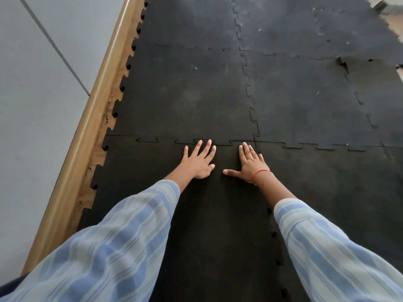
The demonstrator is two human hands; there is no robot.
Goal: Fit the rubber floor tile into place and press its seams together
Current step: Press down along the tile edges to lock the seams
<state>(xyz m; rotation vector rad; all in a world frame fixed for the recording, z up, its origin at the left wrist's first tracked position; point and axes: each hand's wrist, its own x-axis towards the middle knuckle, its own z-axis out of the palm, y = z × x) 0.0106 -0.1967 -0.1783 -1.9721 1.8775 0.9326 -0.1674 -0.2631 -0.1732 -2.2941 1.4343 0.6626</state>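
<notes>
A black rubber floor tile (pixel 139 171) with jigsaw edges lies flat under both my arms, near the wall side. Its far seam (pixel 148 140) meets the tile beyond it (pixel 185 94) in a line of interlocking tabs. My left hand (pixel 199 161) lies flat on the near tile, fingers spread, fingertips on that seam. My right hand (pixel 250 163), with an orange thread on the wrist, is also flat and spread, its fingertips at the corner where the seams cross. Neither hand holds anything. The tile's right seam (pixel 273 234) runs down beside my right sleeve.
More black tiles (pixel 316 94) cover the floor ahead and to the right. A wooden skirting board (pixel 91 138) runs along the left under a grey wall (pixel 32 83), with a strip of bare wood floor beside the tabs. One tab (pixel 342 62) at far right sits lifted.
</notes>
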